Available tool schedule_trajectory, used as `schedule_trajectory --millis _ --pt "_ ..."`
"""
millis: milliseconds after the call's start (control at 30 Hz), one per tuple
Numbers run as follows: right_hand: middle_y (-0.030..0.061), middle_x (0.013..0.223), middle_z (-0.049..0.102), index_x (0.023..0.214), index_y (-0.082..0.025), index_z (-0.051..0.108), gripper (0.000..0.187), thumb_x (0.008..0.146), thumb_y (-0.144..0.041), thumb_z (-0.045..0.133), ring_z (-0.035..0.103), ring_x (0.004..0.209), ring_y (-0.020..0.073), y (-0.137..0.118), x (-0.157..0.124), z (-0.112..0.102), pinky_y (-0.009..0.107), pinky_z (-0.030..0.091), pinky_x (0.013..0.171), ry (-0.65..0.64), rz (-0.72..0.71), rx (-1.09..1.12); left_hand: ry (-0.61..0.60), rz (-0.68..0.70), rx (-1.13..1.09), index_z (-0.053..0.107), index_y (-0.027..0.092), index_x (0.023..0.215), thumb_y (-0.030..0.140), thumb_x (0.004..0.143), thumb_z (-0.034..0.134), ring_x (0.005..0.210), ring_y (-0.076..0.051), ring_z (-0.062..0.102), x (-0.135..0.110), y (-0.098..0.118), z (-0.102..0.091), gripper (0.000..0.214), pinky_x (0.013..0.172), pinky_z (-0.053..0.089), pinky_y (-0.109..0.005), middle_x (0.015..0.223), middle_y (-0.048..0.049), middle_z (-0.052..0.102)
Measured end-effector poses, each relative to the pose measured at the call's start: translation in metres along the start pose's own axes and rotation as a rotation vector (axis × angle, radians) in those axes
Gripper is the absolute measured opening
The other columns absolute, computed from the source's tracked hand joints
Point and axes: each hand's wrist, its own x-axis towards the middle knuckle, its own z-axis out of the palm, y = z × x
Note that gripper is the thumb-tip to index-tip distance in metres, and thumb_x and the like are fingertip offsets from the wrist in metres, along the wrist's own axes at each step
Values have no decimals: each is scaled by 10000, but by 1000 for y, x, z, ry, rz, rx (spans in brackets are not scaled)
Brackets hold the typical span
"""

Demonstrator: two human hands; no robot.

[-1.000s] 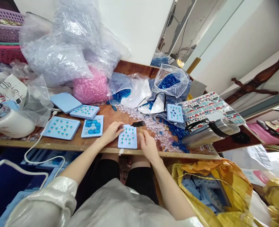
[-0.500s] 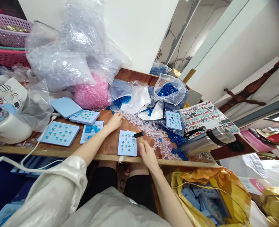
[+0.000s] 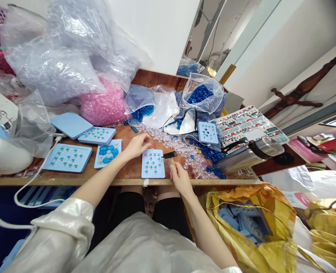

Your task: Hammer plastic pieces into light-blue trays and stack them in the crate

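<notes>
A light-blue square panel point(image 3: 158, 173) with rows of small teal-and-white pieces lies flat at the table's front edge. My right hand point(image 3: 181, 179) is wrapped round the light wooden handle of a small hammer point(image 3: 170, 154), whose black head sits beside the panel's upper right edge. Over the panel's upper left corner, my left hand point(image 3: 138, 146) has its fingers bent and pinched together; whatever they hold is too small to make out. Loose clear beads point(image 3: 168, 141) spread behind the panel and to its right.
Blue beads point(image 3: 212, 153) and a steel flask point(image 3: 250, 155) lie to the right. More light-blue panels point(image 3: 68, 157) and a white cable point(image 3: 41, 176) are on the left. Bags of pink beads point(image 3: 103, 102) and blue beads point(image 3: 200, 94) stand behind. A yellow sack point(image 3: 221, 223) holds panels below, right.
My left hand has come from the clear beads back toward the panel's upper left corner. My right hand keeps hold of the hammer beside the panel. The view has shifted slightly.
</notes>
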Motion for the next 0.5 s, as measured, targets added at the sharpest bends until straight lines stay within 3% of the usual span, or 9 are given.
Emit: schedule_trajectory --millis 133,367,500 --pt "12 665 597 944 -204 530 329 893 -427 294 557 621 165 -7 3 -3 239 391 600 -1 -6 -30 -112 104 22 511 178 973 205 780 532 893 -194 560 -21 21 9 196 808 440 -329 912 -39 613" --pt "66 806 637 1020 -205 503 352 917 -431 255 592 715 194 -41 23 -1 257 371 620 -35 -34 -314 -107 55 -54 484 176 987 179 750 578 868 -188 579 -23 14 19 255 797 450 -332 885 -36 624" --pt "93 845 636 1035 -203 502 333 913 -426 287 603 757 220 -52 31 4 267 359 627 -138 19 -500 -99 31 -121 476 174 1012 192 738 596 835 -178 599 -26 16 16 300 767 469 -316 875 -34 627"
